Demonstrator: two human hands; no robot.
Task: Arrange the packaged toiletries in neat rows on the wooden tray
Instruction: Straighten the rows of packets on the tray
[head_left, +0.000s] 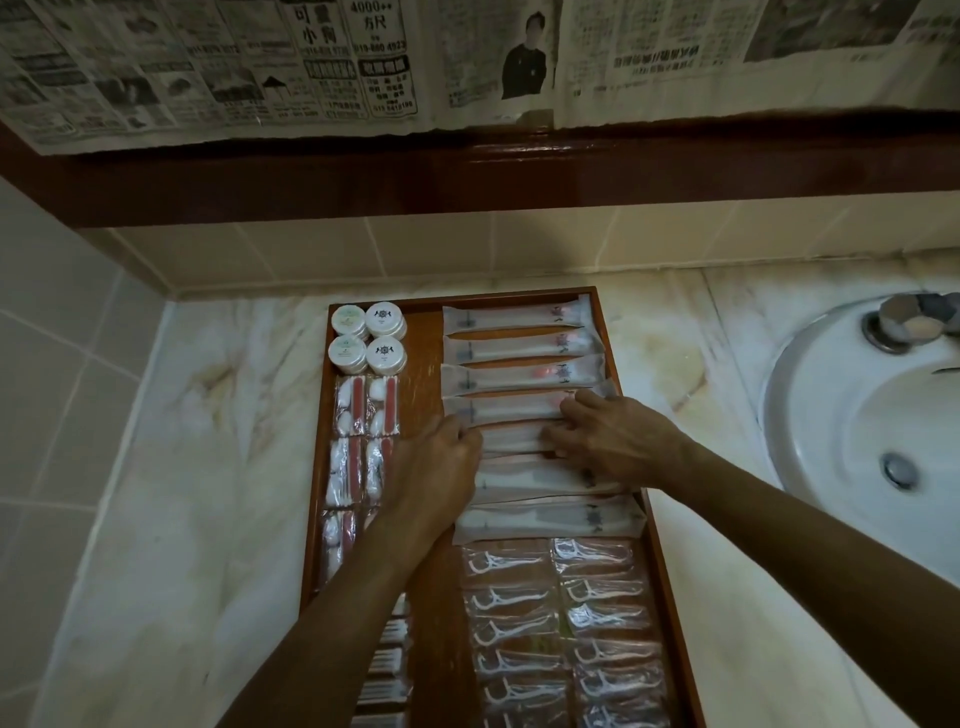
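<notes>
White sink (852, 415) right of marble counter (171, 467); newspaper (208, 67) above tiled wall (415, 244).

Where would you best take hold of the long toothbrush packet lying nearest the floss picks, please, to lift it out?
Probably by its two short ends, one from each side. The toothbrush packet lies flat across the tray, its long edges tight against the next packet and the floss picks. Only the ends look free; its right end sits close to the tray's rim, so pinch from above.

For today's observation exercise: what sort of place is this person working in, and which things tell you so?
Probably a bathroom: a white sink with its tap is set in a marble counter, backed by wall tiles.
</notes>
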